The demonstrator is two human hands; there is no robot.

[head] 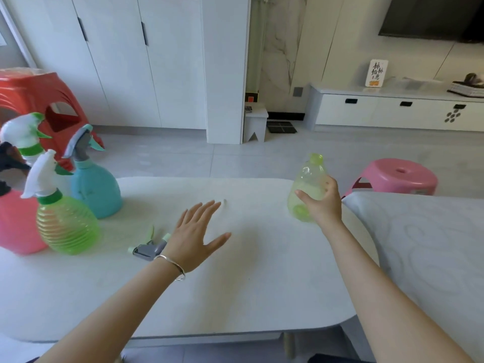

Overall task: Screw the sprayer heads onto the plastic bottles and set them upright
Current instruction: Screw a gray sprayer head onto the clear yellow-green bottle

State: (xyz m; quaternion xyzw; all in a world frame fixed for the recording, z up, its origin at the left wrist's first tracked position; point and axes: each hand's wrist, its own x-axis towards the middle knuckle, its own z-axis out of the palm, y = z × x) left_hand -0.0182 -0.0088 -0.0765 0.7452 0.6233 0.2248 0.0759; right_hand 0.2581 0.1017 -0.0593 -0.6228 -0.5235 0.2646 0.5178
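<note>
Left hand (195,235): my fingers spread flat, holding nothing, just right of the loose sprayer head (149,248).
Right hand (323,203): wrapped round the headless bottle (307,184), well right of that sprayer head, farther out.
Bottle: looks light, thin, squashy; I'd hold its shoulder gently.

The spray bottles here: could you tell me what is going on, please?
A person is assembling them. The right hand grips a pale bottle with no sprayer head, near the right edge of the table. The left hand hovers open beside a loose grey sprayer head lying on the table. At the left, a ribbed green bottle and a blue bottle stand upright with heads fitted.
</note>
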